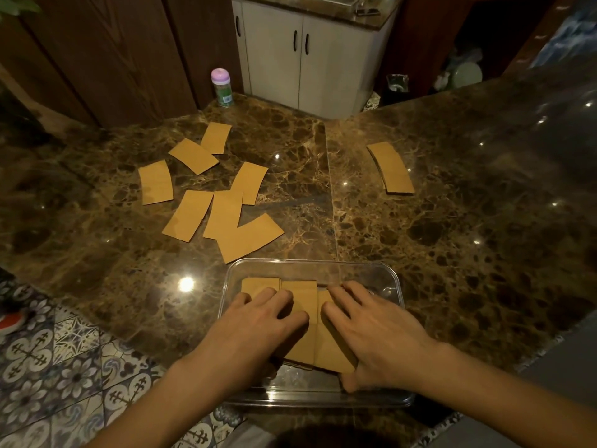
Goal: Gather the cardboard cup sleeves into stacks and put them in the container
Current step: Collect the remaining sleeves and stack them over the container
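Left hand (258, 328), right hand (381, 337), grip slack, holding nothing; pressing half-hidden sleeve stacks (303, 295) in container (307, 260)

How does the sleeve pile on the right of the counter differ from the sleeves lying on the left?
The right pile is a squared-up stack of several sleeves; the left sleeves lie spread out, mostly single. The right pile points one way; the left sleeves sit at mixed angles, some overlapping. Both are flat brown cardboard on the counter, outside the container.
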`<state>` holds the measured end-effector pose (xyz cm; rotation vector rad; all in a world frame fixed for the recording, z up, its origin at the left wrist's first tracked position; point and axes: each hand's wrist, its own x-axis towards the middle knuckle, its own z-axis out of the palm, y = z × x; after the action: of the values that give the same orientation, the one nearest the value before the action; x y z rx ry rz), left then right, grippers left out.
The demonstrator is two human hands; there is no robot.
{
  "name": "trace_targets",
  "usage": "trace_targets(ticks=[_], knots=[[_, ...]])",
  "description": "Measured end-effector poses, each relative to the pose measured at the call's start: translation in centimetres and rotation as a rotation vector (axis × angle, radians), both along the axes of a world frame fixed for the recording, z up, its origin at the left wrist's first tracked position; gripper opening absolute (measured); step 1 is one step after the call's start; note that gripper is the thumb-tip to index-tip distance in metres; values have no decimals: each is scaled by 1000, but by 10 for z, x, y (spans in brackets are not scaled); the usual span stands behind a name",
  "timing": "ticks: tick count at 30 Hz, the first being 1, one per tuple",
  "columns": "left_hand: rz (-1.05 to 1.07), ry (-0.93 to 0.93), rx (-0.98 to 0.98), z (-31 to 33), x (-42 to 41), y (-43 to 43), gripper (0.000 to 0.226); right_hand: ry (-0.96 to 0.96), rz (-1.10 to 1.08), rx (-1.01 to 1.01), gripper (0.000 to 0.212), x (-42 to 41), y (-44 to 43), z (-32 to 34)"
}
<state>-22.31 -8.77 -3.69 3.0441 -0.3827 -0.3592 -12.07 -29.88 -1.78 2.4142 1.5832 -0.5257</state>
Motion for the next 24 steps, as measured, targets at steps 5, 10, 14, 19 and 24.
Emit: trace_targets(ticks=[5, 10, 14, 19, 24], knots=[[-9, 4, -1, 2, 1, -1, 83, -12, -46, 31, 99, 2, 3, 4], [-9, 13, -2, 1, 0, -1, 83, 6, -102, -6, 96, 1, 5, 5], [-13, -1, -17, 2, -1, -1, 83, 72, -118, -17, 107, 7, 4, 9], [-8, 29, -137, 14, 0, 2, 90, 114, -170, 32, 108, 8, 4, 20], [298, -262, -716, 44, 6, 25, 56, 166, -277, 526, 72, 21, 29, 43]])
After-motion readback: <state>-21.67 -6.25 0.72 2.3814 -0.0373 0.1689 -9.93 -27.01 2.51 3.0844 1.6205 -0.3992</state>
